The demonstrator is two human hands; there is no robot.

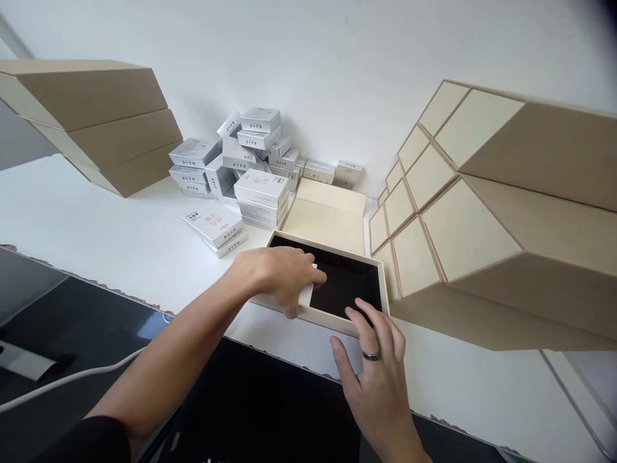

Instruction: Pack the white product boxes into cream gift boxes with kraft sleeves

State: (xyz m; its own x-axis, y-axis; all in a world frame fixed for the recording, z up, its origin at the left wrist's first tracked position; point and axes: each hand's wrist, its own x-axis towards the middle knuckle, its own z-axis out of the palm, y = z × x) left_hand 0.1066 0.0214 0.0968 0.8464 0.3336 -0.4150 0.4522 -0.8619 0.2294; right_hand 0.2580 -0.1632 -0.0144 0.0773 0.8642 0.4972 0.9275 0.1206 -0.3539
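Small white cartons (255, 164) are heaped vs. the wall on a white table (96, 225). Tan flat boxes (106, 122) are stacked left of the heap, cream-faced boxes (463, 212) right of it. Two loose cartons (216, 226) are laid just in front; a white cable (62, 379) is seen well below-left of it

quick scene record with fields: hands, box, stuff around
left hand: reaching into open box, gripping white item
right hand: open, fingertips on the box's front rim; ring on one finger
box inside: black, lid open behind
behind: pile of small boxes
sides: left tan stack, right tan stack
surface: white table
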